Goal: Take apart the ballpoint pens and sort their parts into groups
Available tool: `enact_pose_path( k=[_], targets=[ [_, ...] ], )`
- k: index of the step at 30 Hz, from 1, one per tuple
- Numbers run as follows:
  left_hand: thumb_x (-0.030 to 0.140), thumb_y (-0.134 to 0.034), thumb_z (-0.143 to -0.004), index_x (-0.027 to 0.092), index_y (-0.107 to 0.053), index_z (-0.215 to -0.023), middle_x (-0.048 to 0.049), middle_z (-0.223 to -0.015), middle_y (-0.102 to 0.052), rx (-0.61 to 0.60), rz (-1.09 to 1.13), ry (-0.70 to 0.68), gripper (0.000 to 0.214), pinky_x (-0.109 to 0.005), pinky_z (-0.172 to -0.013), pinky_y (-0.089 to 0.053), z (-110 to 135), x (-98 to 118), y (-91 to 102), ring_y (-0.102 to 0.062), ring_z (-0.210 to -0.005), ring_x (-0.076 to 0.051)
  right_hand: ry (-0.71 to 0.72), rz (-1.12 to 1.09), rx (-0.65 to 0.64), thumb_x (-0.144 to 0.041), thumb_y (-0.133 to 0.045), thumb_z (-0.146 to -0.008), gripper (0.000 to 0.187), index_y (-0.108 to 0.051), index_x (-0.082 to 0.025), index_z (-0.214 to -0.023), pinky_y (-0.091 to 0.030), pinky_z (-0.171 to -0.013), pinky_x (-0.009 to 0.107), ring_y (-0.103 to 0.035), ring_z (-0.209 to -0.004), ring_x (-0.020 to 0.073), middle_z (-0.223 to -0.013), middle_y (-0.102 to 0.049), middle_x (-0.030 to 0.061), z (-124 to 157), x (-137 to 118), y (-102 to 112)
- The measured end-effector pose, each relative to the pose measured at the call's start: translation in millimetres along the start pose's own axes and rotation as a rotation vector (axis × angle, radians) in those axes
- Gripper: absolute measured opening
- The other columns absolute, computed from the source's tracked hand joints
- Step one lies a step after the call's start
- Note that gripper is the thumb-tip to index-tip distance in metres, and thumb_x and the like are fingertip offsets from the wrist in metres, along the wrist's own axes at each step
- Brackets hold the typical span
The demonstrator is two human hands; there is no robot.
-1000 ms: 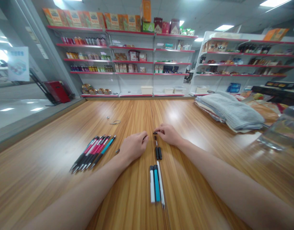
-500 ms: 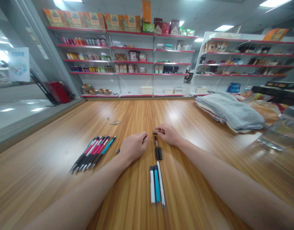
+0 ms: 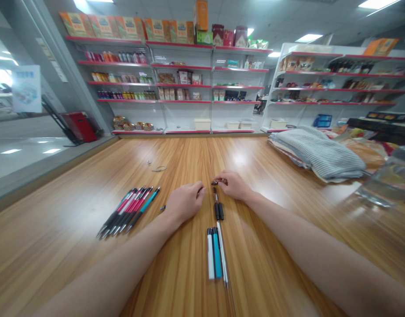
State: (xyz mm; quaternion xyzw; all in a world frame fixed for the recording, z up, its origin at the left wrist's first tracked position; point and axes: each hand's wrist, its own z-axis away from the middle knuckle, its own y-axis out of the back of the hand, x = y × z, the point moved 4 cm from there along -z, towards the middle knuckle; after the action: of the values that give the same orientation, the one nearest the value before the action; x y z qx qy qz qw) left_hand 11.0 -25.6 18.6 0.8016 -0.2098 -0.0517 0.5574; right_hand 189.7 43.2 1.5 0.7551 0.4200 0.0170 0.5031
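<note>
My left hand (image 3: 186,200) rests closed on the table, thumb against the curled fingers. A dark bit shows by the thumb, but what the fingers hold is mostly hidden. A small dark piece (image 3: 162,207) pokes out beside the wrist. The fingertips of my right hand (image 3: 233,185) are pinched at a small, shiny pen part (image 3: 214,182) on the table. Below it lie small brownish parts (image 3: 215,191), two black pen grips (image 3: 219,211), a white pen barrel (image 3: 210,253), a blue pen barrel (image 3: 217,253) and thin white refills (image 3: 223,257).
Several whole pens (image 3: 128,211) lie side by side at the left. A thin ring (image 3: 159,168) and a tiny metal bit (image 3: 148,162) are farther back. Folded cloths (image 3: 316,152) and a clear container (image 3: 388,178) stand at the right. Stocked shelves (image 3: 179,83) rise behind the table.
</note>
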Motion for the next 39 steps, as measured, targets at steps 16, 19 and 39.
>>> enact_pose_path(
  k=[16, 19, 39],
  targets=[
    [0.031, -0.039, -0.094, 0.019, -0.067, -0.094, -0.0066, -0.085, -0.06, 0.087, 0.135, -0.098, 0.03, -0.027, -0.071, -0.043, 1.5, 1.7, 5.2, -0.059, -0.08, -0.017, -0.392, -0.696, 0.223, -0.04, -0.055, -0.081, 0.03, -0.064, -0.013, -0.089, -0.026, -0.046, 0.022, -0.039, -0.051, 0.0078, -0.07, -0.058, 0.0013, 34.7, 10.6, 39.2],
    [0.034, -0.04, -0.095, 0.023, -0.063, -0.108, -0.0046, -0.083, -0.057, 0.117, 0.143, -0.221, 0.029, -0.026, -0.067, -0.042, 5.5, 14.8, 9.7, -0.057, -0.076, -0.016, -0.253, -0.497, 0.118, -0.042, -0.053, -0.086, 0.03, -0.063, -0.015, -0.082, -0.03, -0.05, 0.023, -0.043, -0.055, 0.0089, -0.065, -0.055, -0.0001, 54.1, -30.6, 44.3],
    [0.035, -0.033, -0.097, 0.018, -0.057, -0.081, -0.0059, -0.078, -0.064, 0.067, -0.055, -0.222, 0.034, -0.026, -0.058, -0.036, 10.5, 25.6, 12.7, -0.059, -0.068, -0.016, -0.056, -0.219, 0.156, -0.033, -0.053, -0.088, 0.017, -0.063, -0.019, -0.089, -0.041, -0.061, 0.026, -0.053, -0.067, 0.0139, -0.076, -0.063, 0.0032, 46.8, -58.3, 34.8]
  ],
)
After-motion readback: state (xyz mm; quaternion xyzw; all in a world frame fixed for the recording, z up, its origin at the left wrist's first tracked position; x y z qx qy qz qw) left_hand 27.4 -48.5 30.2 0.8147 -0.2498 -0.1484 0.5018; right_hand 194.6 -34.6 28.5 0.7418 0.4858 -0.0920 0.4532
